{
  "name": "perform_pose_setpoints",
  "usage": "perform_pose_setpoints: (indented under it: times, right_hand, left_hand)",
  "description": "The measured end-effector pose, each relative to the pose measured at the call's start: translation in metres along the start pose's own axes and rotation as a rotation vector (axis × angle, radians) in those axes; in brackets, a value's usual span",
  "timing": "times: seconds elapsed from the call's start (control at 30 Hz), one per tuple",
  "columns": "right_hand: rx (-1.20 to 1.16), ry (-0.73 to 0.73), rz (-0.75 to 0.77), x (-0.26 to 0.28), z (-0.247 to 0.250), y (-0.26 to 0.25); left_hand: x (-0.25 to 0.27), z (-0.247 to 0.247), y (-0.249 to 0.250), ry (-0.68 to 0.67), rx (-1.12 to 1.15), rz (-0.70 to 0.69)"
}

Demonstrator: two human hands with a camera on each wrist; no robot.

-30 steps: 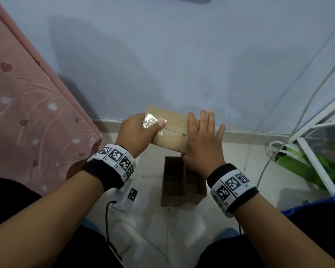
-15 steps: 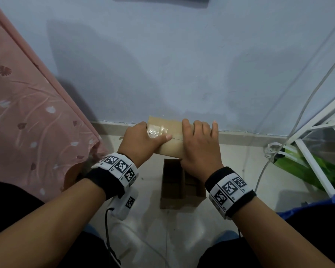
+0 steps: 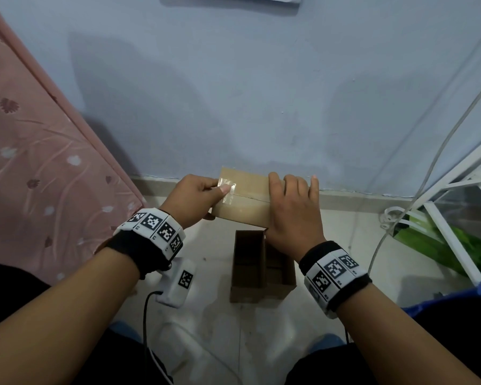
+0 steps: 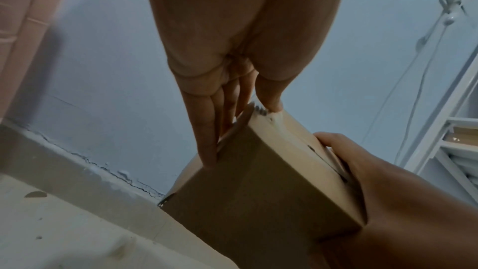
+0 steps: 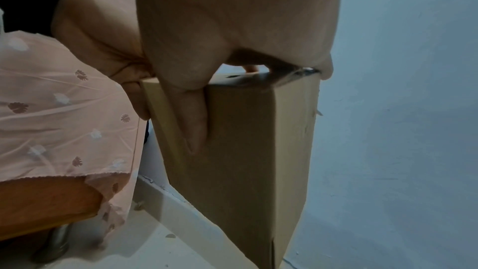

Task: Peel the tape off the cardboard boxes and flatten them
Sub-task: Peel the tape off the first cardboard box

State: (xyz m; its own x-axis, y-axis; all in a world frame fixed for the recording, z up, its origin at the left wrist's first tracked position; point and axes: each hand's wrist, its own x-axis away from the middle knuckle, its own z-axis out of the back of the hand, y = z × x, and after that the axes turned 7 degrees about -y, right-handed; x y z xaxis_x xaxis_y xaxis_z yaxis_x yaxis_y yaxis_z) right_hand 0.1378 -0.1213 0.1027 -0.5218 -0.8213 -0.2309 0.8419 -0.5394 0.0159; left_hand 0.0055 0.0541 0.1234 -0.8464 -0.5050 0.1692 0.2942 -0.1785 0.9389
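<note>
— Where's the box?

— I have the closed cardboard box up off the floor, between my two hands, in front of the blue wall. Its top face is toward me, with the seam between the flaps running across it.

— And the tape?

— A crumpled piece of clear tape sits at the left end of that seam. My left hand has its thumb lying on the tape and the fingers reaching down the box's left end — so the grip is clamped on the box at the taped corner. Whether the tape is lifted off the cardboard or just wrinkled, I cannot tell.

— Your right hand?

— My right hand covers the right end of the box. From the right wrist camera I see the thumb pressed along the near side and the fingers hooked over the top edge, so that grip is also closed around the box.

— Anything underneath?

— On the floor, just below the held box, stands a second cardboard box, open at the top and apart from my hands. A small white device with a black cable lies on the floor to its left, a pink curtain hangs at the far left, and a white rack stands at the right.
</note>
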Motion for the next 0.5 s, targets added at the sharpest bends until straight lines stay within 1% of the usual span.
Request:
perform_pose_setpoints:
  times: [0.1,0.27,0.5]
  right_hand:
    - [0.018,-0.017,0.007,-0.001,0.000,0.001]
    - [0.040,-0.027,0.032,-0.001,0.000,-0.001]
    - [0.017,-0.014,0.023,0.000,-0.001,0.001]
  left_hand:
    - [0.002,-0.004,0.003,0.002,-0.013,0.013]
    - [0.006,-0.011,0.003,0.090,-0.058,-0.011]
    - [0.004,0.002,0.005,-0.024,-0.034,-0.024]
